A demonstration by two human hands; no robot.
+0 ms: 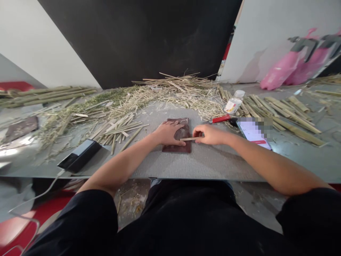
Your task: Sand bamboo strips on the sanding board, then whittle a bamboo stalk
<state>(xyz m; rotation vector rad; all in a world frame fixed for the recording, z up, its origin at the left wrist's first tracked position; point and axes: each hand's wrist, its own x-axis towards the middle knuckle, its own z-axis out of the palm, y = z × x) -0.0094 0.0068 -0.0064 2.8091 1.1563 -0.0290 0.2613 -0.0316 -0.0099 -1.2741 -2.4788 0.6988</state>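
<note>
My left hand (169,132) lies flat on a dark reddish-brown board (176,148), its fingers spread toward the far edge. The tip of its thumb meets one end of a pale strip of split stalk (188,139). Just off the board's right side, my right hand (209,134) pinches the other end of that strip with curled fingers. The strip lies roughly level, from left to right. Beyond my right hand is a red-handled knife (220,119), its blade partly hidden.
Loose shavings (170,93) heap along the back, with cut strips (119,129) at left. Split stalks (287,110), a white-capped bottle (234,102) and a phone (254,135) are on the right. Pink spray bottles (279,71) stand behind. A black device (80,155) with a cable sits near the front edge.
</note>
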